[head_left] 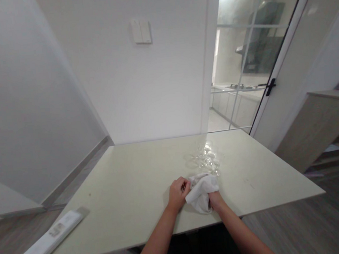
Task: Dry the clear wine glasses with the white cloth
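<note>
Left hand: I have my left hand (178, 193) at the left edge of the cloth, fingers curled and thumb against the fabric; I cannot tell whether it is clenched on anything.
Right hand: My right hand (215, 200) enters the cloth from the near right side, its fingers covered; I cannot tell how firmly they grasp.
Cloth: The crumpled white fabric cloth (201, 190) lies between my hands, right of centre, toward the near edge of the table.
Clear pieces: A loose cluster of shiny, transparent pieces (208, 158) rests just beyond the cloth, on the far side; their exact shape I cannot make out.
Table: Pale, flat-topped table (133, 188), its far edge by the white wall (153, 88).
Power strip: Long white power strip (48, 242) at the near left corner, set at a slant.
</note>
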### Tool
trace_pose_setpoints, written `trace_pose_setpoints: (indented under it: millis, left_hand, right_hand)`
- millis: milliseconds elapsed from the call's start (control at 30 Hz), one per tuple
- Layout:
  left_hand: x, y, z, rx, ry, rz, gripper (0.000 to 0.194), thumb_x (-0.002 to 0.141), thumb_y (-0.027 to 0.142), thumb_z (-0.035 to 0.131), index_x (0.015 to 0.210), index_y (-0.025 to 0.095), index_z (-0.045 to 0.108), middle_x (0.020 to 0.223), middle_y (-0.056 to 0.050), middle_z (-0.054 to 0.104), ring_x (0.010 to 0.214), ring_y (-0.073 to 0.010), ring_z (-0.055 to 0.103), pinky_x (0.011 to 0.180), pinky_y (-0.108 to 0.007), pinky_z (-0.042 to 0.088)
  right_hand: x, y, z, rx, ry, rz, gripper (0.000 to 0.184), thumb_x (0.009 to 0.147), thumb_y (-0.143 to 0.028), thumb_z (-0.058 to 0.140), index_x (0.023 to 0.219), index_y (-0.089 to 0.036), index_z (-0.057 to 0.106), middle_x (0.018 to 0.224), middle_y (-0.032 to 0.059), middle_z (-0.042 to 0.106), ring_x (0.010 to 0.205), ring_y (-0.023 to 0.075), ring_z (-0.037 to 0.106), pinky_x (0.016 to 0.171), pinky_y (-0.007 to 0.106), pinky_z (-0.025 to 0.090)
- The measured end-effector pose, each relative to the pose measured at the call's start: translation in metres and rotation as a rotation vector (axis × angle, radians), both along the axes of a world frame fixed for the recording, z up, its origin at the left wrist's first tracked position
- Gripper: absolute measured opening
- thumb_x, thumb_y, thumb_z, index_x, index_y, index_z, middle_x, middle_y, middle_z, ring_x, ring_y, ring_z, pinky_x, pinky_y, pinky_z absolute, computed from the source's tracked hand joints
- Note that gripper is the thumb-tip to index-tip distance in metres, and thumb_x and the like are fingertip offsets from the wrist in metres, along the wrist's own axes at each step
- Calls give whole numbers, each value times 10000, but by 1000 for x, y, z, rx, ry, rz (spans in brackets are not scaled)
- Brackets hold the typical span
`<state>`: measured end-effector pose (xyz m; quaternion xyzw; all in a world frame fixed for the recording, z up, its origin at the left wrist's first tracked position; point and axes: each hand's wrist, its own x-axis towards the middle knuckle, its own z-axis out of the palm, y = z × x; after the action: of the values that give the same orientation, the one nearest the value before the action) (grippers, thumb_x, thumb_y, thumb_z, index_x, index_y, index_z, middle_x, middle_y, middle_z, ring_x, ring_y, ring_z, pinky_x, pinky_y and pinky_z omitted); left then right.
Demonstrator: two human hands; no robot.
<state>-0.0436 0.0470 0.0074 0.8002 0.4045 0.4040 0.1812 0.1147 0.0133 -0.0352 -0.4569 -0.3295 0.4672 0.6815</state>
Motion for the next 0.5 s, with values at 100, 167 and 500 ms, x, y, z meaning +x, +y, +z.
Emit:
trace_pose_setpoints:
  millis: [100,167,500]
  left_hand:
    - [0,0,1,3,4,6,249,885,336,476,728,180,592,704,-20,616,653,-136,532,631,-257,363]
    - [0,-1,1,-1,6,3,253,886,336,473,726,180,591,706,-21,616,656,-137,531,632,-259,362]
    - [0,-1,2,-25,5,0,262,889,344,457,726,184,585,713,-27,608,672,-145,535,641,-268,377]
  right_hand:
    - [-1,1,-2,-2,4,8,480,664,-578,631,997,-233,665,1027,96,712,1065,290,609,865,424,513]
    - [-1,3,-4,3,16,14,498,665,-597,617,1008,-238,658,1022,91,713,1063,277,609,880,432,507]
    - [2,1,-3,42,27,13,525,644,-585,665,1025,-225,653,1020,96,716,1088,280,600,904,447,496]
